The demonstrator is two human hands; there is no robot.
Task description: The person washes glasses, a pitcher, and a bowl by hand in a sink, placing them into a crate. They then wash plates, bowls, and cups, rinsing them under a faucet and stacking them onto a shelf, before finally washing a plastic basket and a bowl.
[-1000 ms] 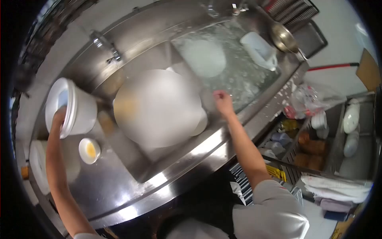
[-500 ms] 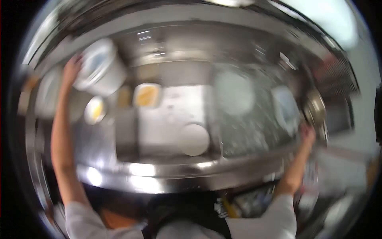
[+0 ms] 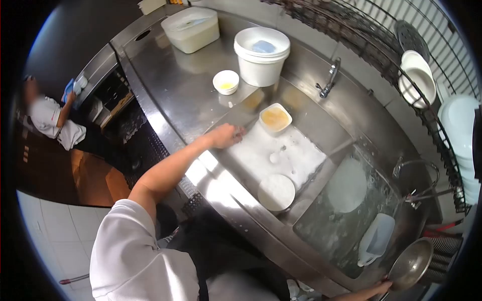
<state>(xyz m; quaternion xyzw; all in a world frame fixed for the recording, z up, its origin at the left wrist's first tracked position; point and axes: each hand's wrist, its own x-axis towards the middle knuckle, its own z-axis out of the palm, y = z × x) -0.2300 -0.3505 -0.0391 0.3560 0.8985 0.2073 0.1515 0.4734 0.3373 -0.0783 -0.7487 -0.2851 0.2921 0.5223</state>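
Observation:
My left hand (image 3: 227, 136) hovers over the left edge of the foamy sink basin (image 3: 306, 155), fingers loosely bent and slightly apart; nothing shows in it. Close by, a square white tub (image 3: 275, 119) with yellowish liquid stands in the basin, and a round white lid-like disc (image 3: 276, 192) lies at its near end. At the lower right, my right hand (image 3: 383, 287) grips the rim of a metal bowl (image 3: 411, 264); its fingers are partly hidden. Beside the bowl, a clear plastic container (image 3: 376, 239) sits in the water-filled basin (image 3: 321, 220), where a pale round shape (image 3: 347, 184) lies.
On the steel counter stand a white bucket (image 3: 261, 65) with something blue inside, a small bowl with yellow contents (image 3: 226, 82) and a translucent tub (image 3: 192, 31). Taps (image 3: 329, 80) line the back. A wire rack (image 3: 371, 45) hangs above. Another person (image 3: 57, 120) stands at left.
The view has swung left and tilted. My left hand has come away from the white bucket to the foamy basin's edge. My right hand remains at the metal bowl.

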